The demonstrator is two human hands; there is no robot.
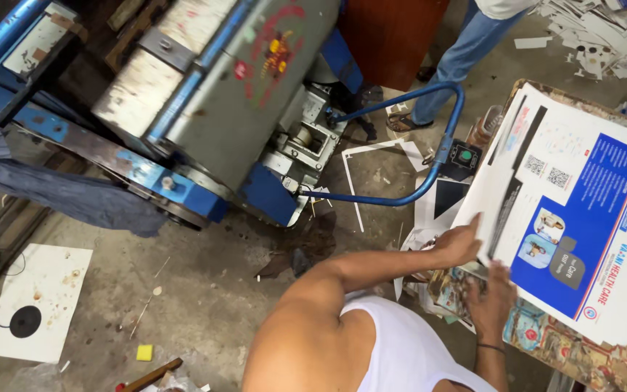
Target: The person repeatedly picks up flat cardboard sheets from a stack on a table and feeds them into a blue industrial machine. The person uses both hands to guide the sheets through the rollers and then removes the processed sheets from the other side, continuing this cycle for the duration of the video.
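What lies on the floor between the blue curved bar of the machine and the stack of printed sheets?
In the head view, white paper offcuts and a dark sheet lie between the blue curved bar and the stack of printed sheets.

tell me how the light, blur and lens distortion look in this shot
Head view: soft, even light with no hard shadows or glare; the blue-and-white printed sheet stack is sharp at its centre. The left hand on its edge looks crisp, and the right hand slightly soft. The wide lens bows the curved blue metal bar and tilts the grey-and-blue machine.

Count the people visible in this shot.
2. One person in a white sleeveless top at bottom centre, both hands at the stack of printed sheets; another's blue-trousered leg stands at top, beyond the machine. Others may be out of frame.
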